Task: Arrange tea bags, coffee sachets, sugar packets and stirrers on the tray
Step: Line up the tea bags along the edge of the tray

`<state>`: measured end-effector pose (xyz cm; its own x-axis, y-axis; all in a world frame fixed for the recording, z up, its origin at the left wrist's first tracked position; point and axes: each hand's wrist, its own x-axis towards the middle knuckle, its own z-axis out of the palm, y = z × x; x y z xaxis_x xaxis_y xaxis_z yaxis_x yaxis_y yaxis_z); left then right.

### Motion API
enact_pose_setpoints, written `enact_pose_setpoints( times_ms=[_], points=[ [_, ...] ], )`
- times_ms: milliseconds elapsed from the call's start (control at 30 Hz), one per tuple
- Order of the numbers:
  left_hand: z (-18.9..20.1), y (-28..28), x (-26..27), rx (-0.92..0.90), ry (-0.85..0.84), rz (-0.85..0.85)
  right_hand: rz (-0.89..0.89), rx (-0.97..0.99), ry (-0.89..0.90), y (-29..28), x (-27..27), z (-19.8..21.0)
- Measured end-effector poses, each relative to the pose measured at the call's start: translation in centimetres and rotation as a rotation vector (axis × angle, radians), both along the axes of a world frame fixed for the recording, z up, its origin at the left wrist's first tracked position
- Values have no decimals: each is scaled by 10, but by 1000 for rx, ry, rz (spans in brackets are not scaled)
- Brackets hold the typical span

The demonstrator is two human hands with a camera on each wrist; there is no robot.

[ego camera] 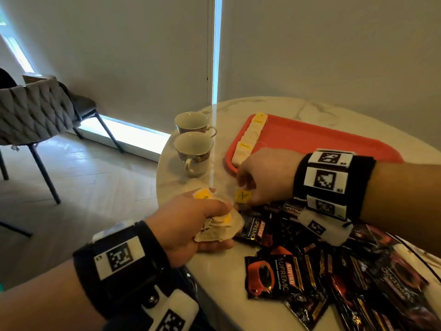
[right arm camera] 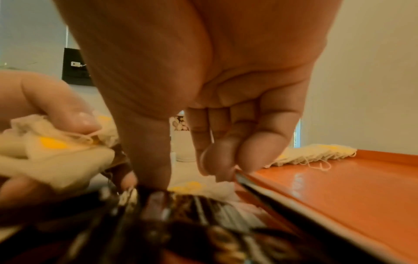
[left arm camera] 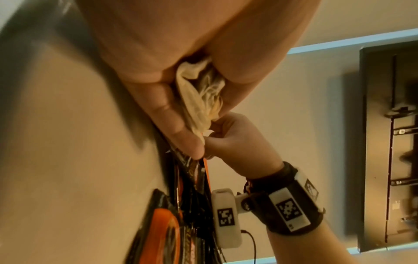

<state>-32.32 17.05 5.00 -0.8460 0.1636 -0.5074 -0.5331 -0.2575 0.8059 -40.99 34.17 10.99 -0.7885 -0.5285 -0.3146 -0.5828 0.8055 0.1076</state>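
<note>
My left hand (ego camera: 210, 212) grips a crumpled bunch of tea bags (ego camera: 222, 225) with yellow tags just above the table's left edge; the bunch also shows as tea bags (left arm camera: 203, 92) in the left wrist view. Right beside it, my right hand (ego camera: 248, 187) pinches a single tea bag (ego camera: 242, 196) by its yellow tag, low over the table. That tea bag (right arm camera: 199, 187) lies between thumb and curled fingers. A red tray (ego camera: 322, 142) sits behind, with a row of tea bags (ego camera: 250, 137) along its left rim. Black coffee sachets (ego camera: 274, 278) lie piled in front.
Two empty teacups (ego camera: 193, 149) stand left of the tray, near the round marble table's (ego camera: 222, 271) left edge. A grey padded chair (ego camera: 35, 115) stands on the floor at far left. Most of the tray floor (right arm camera: 339, 187) is bare.
</note>
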Motion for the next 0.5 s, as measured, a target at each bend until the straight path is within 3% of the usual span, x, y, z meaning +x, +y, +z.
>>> enact_pose_setpoints(
  times_ms=[233,400,500],
  points=[
    [-5,-9,1,-60,26,-64,-115,2,-157,-2,-6,-6],
    [-2,-1,-8,-35,72,29,-273,-225,-247,7,-23,3],
    [5,5,-19,-22,81,79,-383,-473,-332,18,-32,8]
  ],
)
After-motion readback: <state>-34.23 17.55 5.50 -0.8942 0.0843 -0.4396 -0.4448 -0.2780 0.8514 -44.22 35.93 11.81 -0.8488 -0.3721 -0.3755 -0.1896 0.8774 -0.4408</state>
